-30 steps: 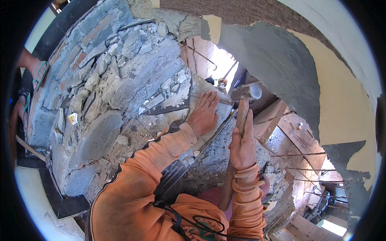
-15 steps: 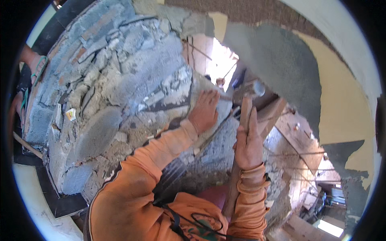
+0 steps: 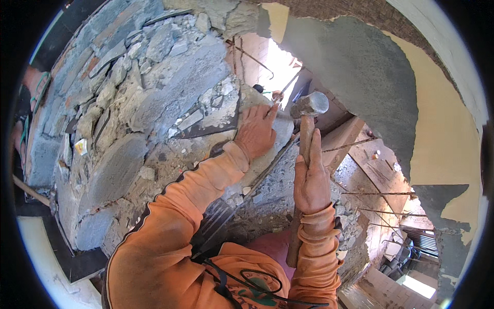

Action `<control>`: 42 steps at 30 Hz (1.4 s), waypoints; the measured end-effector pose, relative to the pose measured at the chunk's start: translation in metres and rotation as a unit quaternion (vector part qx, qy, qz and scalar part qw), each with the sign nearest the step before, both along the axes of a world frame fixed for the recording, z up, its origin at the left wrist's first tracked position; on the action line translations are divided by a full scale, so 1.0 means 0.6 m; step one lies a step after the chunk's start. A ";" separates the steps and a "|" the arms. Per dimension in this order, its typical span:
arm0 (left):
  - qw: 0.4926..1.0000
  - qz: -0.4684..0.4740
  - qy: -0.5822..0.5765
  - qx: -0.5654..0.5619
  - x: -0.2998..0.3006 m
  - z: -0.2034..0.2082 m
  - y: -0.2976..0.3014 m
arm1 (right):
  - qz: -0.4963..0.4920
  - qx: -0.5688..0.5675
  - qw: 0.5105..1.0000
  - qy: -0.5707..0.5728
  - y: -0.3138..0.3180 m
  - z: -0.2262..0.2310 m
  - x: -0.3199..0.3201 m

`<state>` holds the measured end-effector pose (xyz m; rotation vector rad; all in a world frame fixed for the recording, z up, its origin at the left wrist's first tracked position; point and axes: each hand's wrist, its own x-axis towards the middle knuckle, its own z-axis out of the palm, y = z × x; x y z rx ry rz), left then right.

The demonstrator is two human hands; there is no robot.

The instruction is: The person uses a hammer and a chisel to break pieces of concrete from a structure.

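Note:
My right hand [image 3: 312, 188] grips a sledgehammer [image 3: 310, 104] by its wooden handle. Its dull metal head points up, and the lower handle runs beside my right forearm. One finger lies stretched along the shaft. To the left, my left hand [image 3: 256, 133] rests palm down on a grey concrete slab [image 3: 280, 135], index finger extended toward the slab's far edge. The hammer head stands to the right of that hand, apart from it. Broken concrete and rubble [image 3: 170, 77] spread left of my left hand.
A jagged opening shows bare rebar [image 3: 381, 193] at right and a bent rod [image 3: 256, 61] at the top. A wooden beam [image 3: 343, 144] lies beyond the hammer. Plastered wall [image 3: 360, 67] borders the opening. At far left are a person's sandalled feet [image 3: 38, 90] and another wooden handle [image 3: 31, 190].
The hammer head, blurred before, now shows sharply, slightly left and higher in view. My right hand has shifted slightly left with it. My left hand stays on the slab.

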<state>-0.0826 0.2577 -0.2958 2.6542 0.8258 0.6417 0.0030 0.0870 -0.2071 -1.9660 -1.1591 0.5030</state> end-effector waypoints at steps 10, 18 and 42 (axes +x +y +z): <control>0.998 -0.003 0.043 0.045 0.006 -0.030 0.002 | 0.040 -0.036 0.998 -0.033 0.018 -0.076 0.003; 0.999 -0.012 0.024 0.038 0.008 -0.023 0.005 | -0.036 0.017 0.999 -0.005 -0.032 -0.042 -0.046; 0.999 -0.007 0.025 0.022 0.006 -0.025 0.011 | 0.028 0.004 0.997 -0.077 0.020 -0.057 -0.021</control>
